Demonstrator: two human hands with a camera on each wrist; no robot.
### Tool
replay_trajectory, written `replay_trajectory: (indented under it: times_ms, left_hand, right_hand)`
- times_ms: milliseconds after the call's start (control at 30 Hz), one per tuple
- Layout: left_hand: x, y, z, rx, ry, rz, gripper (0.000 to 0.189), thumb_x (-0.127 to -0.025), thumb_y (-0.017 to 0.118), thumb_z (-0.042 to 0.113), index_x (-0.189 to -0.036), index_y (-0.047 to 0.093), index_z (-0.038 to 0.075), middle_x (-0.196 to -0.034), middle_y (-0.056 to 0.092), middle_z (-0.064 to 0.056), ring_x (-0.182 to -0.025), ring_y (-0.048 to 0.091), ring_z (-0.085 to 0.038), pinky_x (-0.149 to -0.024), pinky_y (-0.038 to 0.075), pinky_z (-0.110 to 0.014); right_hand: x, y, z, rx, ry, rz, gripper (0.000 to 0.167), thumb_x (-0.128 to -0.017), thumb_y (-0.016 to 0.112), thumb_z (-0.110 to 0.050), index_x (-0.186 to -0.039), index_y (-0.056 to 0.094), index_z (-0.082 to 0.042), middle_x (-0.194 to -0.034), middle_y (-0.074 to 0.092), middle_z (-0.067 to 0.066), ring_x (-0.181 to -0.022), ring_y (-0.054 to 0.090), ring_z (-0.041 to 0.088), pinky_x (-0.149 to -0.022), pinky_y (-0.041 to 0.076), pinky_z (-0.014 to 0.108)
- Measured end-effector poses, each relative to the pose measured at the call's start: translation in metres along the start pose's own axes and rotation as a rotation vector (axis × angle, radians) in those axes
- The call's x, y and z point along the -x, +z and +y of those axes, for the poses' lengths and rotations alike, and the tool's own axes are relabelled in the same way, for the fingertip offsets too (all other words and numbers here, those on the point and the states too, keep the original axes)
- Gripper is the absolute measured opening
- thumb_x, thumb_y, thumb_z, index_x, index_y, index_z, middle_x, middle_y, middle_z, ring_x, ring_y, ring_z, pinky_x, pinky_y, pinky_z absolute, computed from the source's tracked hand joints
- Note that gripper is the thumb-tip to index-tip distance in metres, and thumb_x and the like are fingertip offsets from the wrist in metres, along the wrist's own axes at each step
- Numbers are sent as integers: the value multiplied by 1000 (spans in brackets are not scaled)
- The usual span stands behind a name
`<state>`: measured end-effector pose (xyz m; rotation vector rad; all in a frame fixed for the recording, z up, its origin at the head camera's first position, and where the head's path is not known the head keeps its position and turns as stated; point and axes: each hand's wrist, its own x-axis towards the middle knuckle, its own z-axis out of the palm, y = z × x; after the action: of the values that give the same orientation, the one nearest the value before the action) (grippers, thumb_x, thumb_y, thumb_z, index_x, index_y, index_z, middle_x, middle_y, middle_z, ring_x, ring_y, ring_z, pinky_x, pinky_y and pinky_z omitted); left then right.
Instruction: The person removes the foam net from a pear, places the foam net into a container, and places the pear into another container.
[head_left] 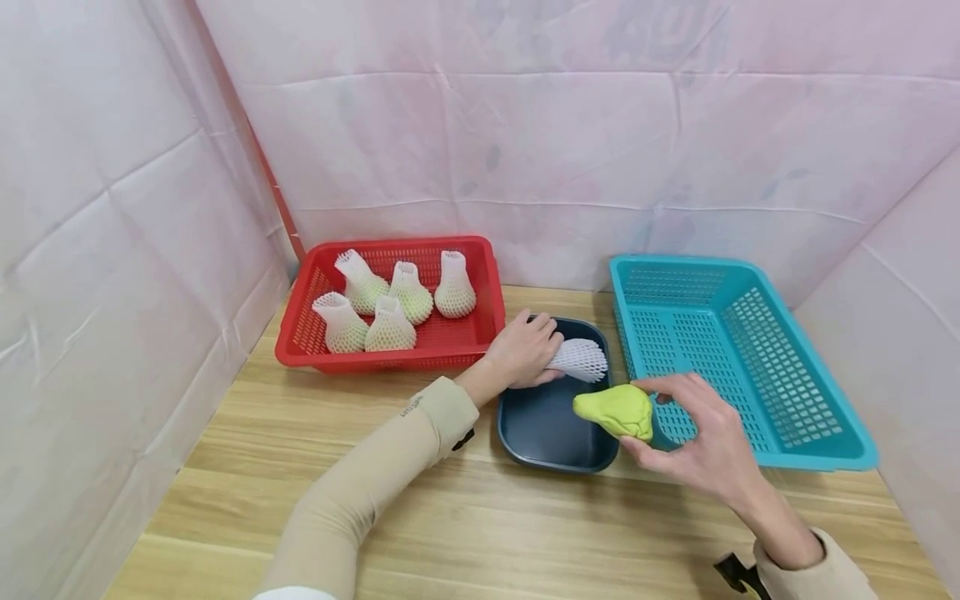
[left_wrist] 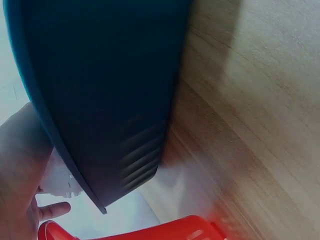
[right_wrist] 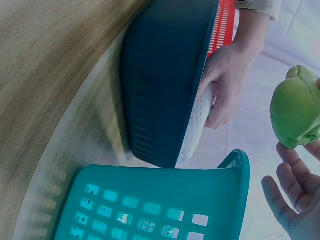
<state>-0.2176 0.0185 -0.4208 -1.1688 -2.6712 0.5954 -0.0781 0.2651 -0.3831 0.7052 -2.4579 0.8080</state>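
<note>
My right hand [head_left: 708,437] pinches a yellow-green pear-shaped fruit [head_left: 615,411] between thumb and fingers, over the right side of a dark blue tray [head_left: 555,425]. The fruit's broad end has deep creases, and its narrow end points left. In the right wrist view the same fruit [right_wrist: 295,107] shows at the right edge, with several fingers spread below it. Inside the tray's far part, my left hand [head_left: 525,350] grips one end of a white foam net sleeve [head_left: 581,360]. The sleeve's other end points right; whether anything is inside it cannot be seen.
At the left stands a red basket [head_left: 390,362] with several pale fruits in white foam nets [head_left: 455,287]. A teal basket [head_left: 817,375] stands right of the tray on the wooden table [head_left: 480,525]. Pale cloth [head_left: 540,150] hangs behind and at both sides.
</note>
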Motion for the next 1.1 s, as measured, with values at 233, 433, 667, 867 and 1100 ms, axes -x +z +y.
replay_trajectory:
  times_ms: [233,433,667,867,1100]
  left_hand:
    - [6,2,0,15,18,38,69,-100,45,72,-143,58,20,-140,64,-2,-128,58,-19,-111,48,-38]
    - [21,-3,-2,37,32,105,67,-101,43,72,-136,61,19,-133,66,-2,-123,60,-19,-108,49,-37]
    - [43,-10,-2,67,0,143,70,-101,42,73,-140,60,18,-135,65,-3,-125,59,-20,-109,49,-38]
    - [63,-11,1,75,-48,200,74,-99,43,76,-142,60,17,-134,66,-4,-127,59,-22,-108,50,-39]
    - [97,-2,-4,154,-137,221,79,-96,50,76,-147,58,16,-141,65,-6,-132,58,-25,-111,50,-43]
  right_hand:
    - [0,-2,0,-3,-2,5,69,-52,98,-19,-116,75,-8,-106,75,2,-94,58,11,-81,47,13]
    - [1,-2,1,8,2,10,69,-51,98,-18,-116,75,-9,-105,75,2,-92,57,10,-79,48,14]
    - [1,-3,5,1,-38,51,63,-57,97,-28,-114,76,-10,-101,75,3,-88,56,7,-76,47,13]
    - [0,-4,7,25,-56,63,62,-58,97,-30,-114,76,-12,-99,74,2,-87,56,1,-73,48,16]
    - [-1,-5,8,63,-75,37,61,-58,96,-33,-112,75,-14,-96,73,-3,-84,57,5,-67,48,18]
